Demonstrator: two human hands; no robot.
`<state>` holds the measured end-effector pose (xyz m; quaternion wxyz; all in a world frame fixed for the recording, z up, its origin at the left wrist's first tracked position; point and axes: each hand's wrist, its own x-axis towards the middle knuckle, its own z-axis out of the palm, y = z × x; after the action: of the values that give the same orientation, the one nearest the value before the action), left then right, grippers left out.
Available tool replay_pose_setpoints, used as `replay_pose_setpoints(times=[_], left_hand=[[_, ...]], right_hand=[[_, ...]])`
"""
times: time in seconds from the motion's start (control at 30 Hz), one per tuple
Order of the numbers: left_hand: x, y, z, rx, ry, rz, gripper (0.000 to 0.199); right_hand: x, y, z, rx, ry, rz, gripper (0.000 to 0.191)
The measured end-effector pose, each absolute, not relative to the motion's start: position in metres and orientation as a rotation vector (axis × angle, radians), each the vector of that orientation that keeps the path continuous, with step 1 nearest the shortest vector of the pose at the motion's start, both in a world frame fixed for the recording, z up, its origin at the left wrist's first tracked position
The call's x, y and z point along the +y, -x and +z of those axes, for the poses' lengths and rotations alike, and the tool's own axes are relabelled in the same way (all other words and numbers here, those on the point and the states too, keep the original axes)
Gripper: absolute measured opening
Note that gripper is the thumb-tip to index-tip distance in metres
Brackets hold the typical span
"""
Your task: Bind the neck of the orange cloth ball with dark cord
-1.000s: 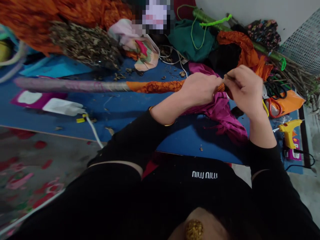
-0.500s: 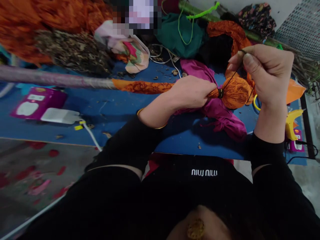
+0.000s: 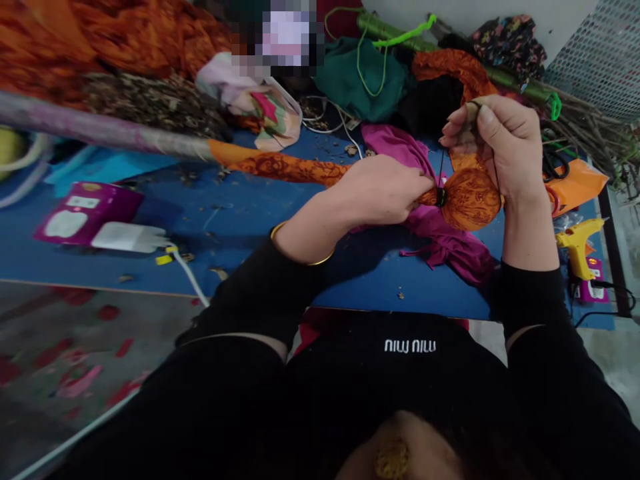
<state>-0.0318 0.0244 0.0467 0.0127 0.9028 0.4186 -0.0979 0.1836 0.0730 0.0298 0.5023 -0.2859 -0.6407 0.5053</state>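
An orange patterned cloth (image 3: 285,164) wraps the end of a long greyish-purple pole (image 3: 125,133). At its right end the cloth swells into a round ball (image 3: 473,199). My left hand (image 3: 383,190) is closed around the narrow cloth just left of the ball. Dark cord (image 3: 441,196) is wound around the neck between my fingers and the ball. My right hand (image 3: 505,137) is raised above the ball, thumb and fingers pinching the cord, which runs taut up from the neck. A magenta cloth (image 3: 450,247) lies on the blue table beneath.
A yellow glue gun (image 3: 580,247) and an orange sheet (image 3: 583,183) lie at the right. At the left are a purple box (image 3: 90,212) and a white power strip (image 3: 129,237) with its cable. Orange fabric (image 3: 125,33), a teal cloth (image 3: 367,77) and dry plant matter (image 3: 150,107) line the back.
My right hand has moved left and slightly down, with the cord still pinched. The pole's left end has risen a little and the ball end has dipped. My left hand keeps its grip.
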Motion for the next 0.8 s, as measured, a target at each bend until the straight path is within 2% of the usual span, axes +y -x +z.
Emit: replay_pose_setpoints(times=[0.23, 0.33, 0.43, 0.53, 0.63, 0.73, 0.8], left_hand=[[0.015, 0.029, 0.050, 1.233, -2.988, -0.263, 0.049], [0.012, 0.029, 0.053, 1.305, -2.981, -0.211, 0.048], [0.010, 0.029, 0.054, 1.404, -2.966, -0.202, 0.057], [0.010, 0.030, 0.052, 1.371, -3.017, -0.202, 0.061], [0.012, 0.032, 0.051, 1.275, -3.081, -0.160, 0.058], [0.016, 0.037, 0.053, 1.309, -3.024, -0.053, 0.051], [0.019, 0.043, 0.057, 1.404, -2.895, 0.026, 0.044]], right_hand=[[0.095, -0.195, 0.014, -1.591, 0.833, 1.341, 0.049], [0.103, -0.199, 0.011, -1.597, 0.885, 1.400, 0.057], [0.109, -0.201, 0.007, -1.554, 0.917, 1.490, 0.063], [0.110, -0.202, 0.004, -1.505, 0.886, 1.529, 0.057], [0.111, -0.201, 0.001, -1.468, 0.900, 1.577, 0.041], [0.114, -0.203, -0.001, -1.370, 0.968, 1.610, 0.026], [0.117, -0.207, -0.001, -1.272, 0.992, 1.594, 0.022]])
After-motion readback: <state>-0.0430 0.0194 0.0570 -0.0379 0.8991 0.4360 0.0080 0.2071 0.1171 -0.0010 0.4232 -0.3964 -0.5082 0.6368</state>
